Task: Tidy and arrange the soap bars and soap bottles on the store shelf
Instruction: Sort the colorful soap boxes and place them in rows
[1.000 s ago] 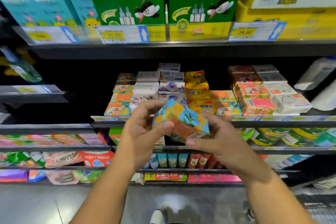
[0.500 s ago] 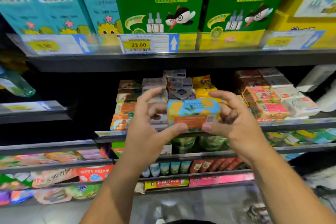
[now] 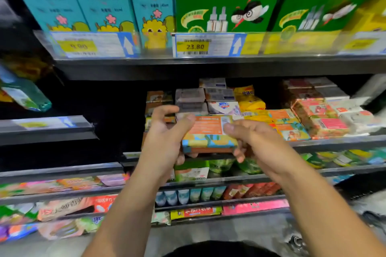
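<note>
Orange and blue soap box (image 3: 208, 134) sits level in front of the soap shelf (image 3: 334, 142), held between both hands. Left hand (image 3: 165, 142) pinches its left end, thumb on top; right hand (image 3: 257, 142) curls its fingers round the right end. Green boxes (image 3: 225, 0) stand above.

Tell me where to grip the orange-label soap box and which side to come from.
Probably best to grip the soap box by its two short ends, one from each side, thumbs on top, as the left hand and right hand do. It is a flat block lying lengthwise across, label face up, so its ends are free.
</note>
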Motion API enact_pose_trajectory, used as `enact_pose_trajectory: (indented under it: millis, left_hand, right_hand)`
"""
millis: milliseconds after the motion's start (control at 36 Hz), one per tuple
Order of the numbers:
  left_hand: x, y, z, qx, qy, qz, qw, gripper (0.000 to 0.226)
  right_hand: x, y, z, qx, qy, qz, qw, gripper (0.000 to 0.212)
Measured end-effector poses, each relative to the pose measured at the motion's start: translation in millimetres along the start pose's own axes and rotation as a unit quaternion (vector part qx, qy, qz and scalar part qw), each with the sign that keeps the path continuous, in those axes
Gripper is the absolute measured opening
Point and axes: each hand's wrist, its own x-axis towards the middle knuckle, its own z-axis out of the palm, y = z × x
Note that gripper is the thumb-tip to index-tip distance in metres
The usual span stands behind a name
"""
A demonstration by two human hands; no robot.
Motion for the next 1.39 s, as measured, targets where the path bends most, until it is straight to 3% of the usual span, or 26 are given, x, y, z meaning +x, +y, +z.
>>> enact_pose_trajectory:
  millis: [56,139,222,306,417,500,611,667,861,972,1028,1083,1194,1278,1389]
  left_hand:
    - [3,-2,-3,0.082,-0.009,-0.051,0.995,0.023]
    - [5,-7,-6,0.172,-0.029,-0.049,0.983,0.027]
    - [4,-6,-7,0.156,-0.058,-0.050,0.985,0.028]
    - [8,-2,-12,0.121,-0.082,-0.057,0.988,0.030]
    - [14,2,-22,0.118,-0.065,-0.038,0.990,0.028]
    - [17,3,-29,0.229,-0.085,-0.006,0.970,0.042]
    - [14,4,-33,0.446,-0.092,0.042,0.889,0.050]
    - [15,0,-37,0.461,-0.095,0.048,0.881,0.052]
    - [21,-8,-51,0.482,-0.103,0.096,0.865,0.060]
    - [44,-6,-60,0.492,-0.048,0.100,0.864,0.065]
    - [66,-7,-65,0.560,0.004,0.109,0.821,0.065]
    - [90,-13,-69,0.622,0.025,0.101,0.776,0.062]
    - [132,-24,-78,0.654,0.017,0.089,0.751,0.071]
    - [153,-27,-78,0.660,-0.026,0.085,0.746,0.070]
    - [169,-27,-79,0.650,-0.090,0.046,0.753,0.069]
  right_hand:
    - [3,3,6,-0.042,0.009,0.056,0.997,0.039]
    - [10,6,9,-0.060,-0.014,0.102,0.993,0.038]
    - [16,0,11,-0.014,-0.037,0.113,0.993,0.014]
    - [23,-9,15,0.044,-0.035,0.092,0.994,0.006]
    - [32,-15,25,0.084,-0.054,0.059,0.993,0.025]
    - [39,-9,39,0.054,-0.005,0.038,0.998,0.028]
    - [44,10,49,-0.022,0.012,-0.039,0.999,0.011]
    - [46,17,49,-0.039,0.009,-0.045,0.998,0.009]
    - [61,29,52,-0.023,-0.028,-0.086,0.996,0.042]
    - [77,22,48,-0.040,-0.014,-0.131,0.991,0.031]
    - [87,22,39,-0.186,0.033,-0.149,0.971,0.028]
    - [100,30,26,-0.354,0.052,-0.150,0.922,0.042]
    - [113,49,15,-0.572,-0.004,-0.106,0.813,0.055]
    - [113,53,14,-0.597,-0.006,-0.094,0.796,0.068]
    - [115,59,11,-0.594,-0.005,-0.096,0.799,0.061]
